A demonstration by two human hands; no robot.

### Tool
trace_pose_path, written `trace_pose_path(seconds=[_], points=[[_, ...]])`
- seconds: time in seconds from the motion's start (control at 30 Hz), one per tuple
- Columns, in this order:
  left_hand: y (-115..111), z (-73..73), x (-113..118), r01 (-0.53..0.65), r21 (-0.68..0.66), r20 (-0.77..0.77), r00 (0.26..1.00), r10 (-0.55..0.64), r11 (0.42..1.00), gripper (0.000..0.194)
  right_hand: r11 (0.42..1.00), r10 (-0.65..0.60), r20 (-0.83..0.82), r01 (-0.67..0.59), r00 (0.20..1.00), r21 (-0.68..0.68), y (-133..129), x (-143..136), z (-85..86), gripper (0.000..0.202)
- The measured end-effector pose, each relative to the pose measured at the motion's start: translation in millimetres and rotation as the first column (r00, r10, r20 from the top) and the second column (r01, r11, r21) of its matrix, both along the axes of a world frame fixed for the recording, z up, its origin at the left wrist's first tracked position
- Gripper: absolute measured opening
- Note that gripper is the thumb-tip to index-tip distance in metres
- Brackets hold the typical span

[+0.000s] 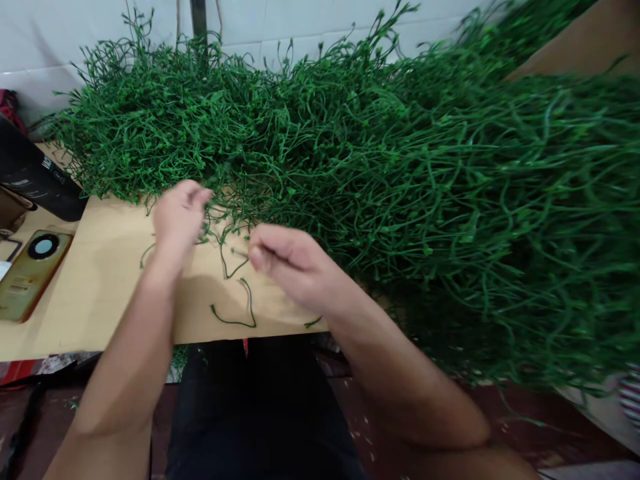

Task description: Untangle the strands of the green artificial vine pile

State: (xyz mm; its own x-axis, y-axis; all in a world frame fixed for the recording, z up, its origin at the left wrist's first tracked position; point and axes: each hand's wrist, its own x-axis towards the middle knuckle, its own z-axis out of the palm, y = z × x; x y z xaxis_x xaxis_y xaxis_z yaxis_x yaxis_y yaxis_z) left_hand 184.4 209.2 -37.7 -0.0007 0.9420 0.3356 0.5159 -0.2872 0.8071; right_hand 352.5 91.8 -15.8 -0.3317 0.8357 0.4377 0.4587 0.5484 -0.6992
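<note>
My left hand (183, 210) is above the cardboard near the left pile, slightly blurred, with its fingers curled together. Whatever it may pinch does not show. My right hand (290, 260) is closed beside the pile's lower edge, and a thin green plastic stem (239, 252) sticks out from between its thumb and fingers. A bent green stem (235, 323) lies loose in front of the hands. Behind both hands spreads a large heap of green artificial stems (350, 133) with small tufted tips.
The cardboard work surface (115, 280) ends just above my lap. On the left lie a phone (30, 280) and a black cylindrical container (37, 173). A brown cardboard flap (590, 40) rises at the upper right. White tiled wall (300, 27) stands behind the heap.
</note>
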Motion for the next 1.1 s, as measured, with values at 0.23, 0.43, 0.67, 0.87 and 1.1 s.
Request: trace_pose_path(seconds=[0.23, 0.43, 0.67, 0.87, 1.1], points=[[-1, 11.1, -25, 0.008, -0.095, 0.413, 0.910, 0.032, 0.995, 0.023, 0.986, -0.165, 0.041, 0.166, 0.986, -0.034, -6, 18, 9.7, 0.024], [-20, 16.8, 7, 0.296, -0.187, 0.444, 0.876, -0.188, 0.937, 0.024, 0.884, -0.465, 0.317, 0.448, 0.826, 0.130, -3, 63, 9.8, 0.014], [-22, 13.1, 8, 0.400, -0.214, 0.439, 0.854, -0.278, 0.891, 0.026, 0.850, -0.503, 0.161, 0.452, 0.849, 0.272, 13, 46, 14.3, 0.027], [-22, 9.0, 12, 0.409, -0.197, 0.401, 0.863, -0.307, 0.891, 0.029, 0.979, -0.187, 0.243, 0.200, 0.952, -0.032, 47, -9, -1.0, 0.013], [-19, 5.1, 17, 0.344, -0.149, 0.307, 0.907, -0.288, 0.927, 0.020, 0.980, -0.201, 0.258, 0.197, 0.945, 0.040, 39, -12, -6.3, 0.022]])
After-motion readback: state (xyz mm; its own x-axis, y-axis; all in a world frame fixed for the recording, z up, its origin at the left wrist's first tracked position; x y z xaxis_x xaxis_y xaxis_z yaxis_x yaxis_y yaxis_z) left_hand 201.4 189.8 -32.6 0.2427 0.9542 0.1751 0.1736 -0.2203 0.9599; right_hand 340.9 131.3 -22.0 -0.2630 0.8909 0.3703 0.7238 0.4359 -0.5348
